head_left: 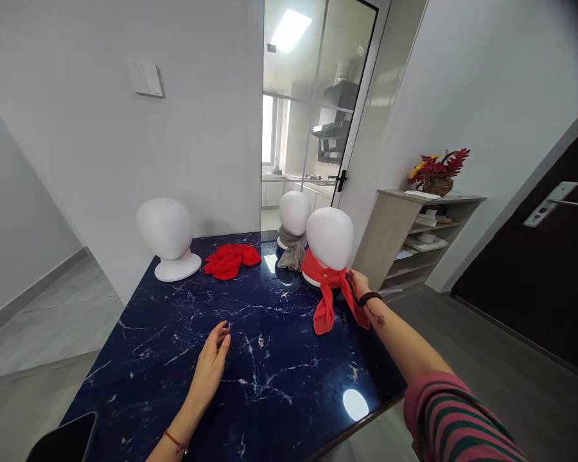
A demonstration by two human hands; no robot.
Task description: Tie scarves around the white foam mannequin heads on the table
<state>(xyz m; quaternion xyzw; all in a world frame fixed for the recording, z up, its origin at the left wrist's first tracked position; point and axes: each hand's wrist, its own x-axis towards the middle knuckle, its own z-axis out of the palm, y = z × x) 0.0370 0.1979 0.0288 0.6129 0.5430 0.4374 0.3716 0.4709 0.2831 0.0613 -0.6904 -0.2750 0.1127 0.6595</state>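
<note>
At the far right of the table, a white mannequin head [330, 236] wears a coral-red scarf [328, 279] knotted at the front, with two tails hanging down. My right hand [359, 282] is closed at the right side of its neck, against the scarf; the fingertips are partly hidden. Just behind stands a second mannequin head [295, 213] with a grey scarf [293, 249] round its neck. My left hand [214, 356] hovers over the middle of the table, open and holding nothing, fingers loosely bent.
The dark blue marbled table [270, 359] carries a bare mannequin head [165, 231] at the back left and a crumpled red scarf [231, 260] beside it. A black phone [65, 441] lies at the near left corner. A shelf unit [399, 221] stands beyond the right edge.
</note>
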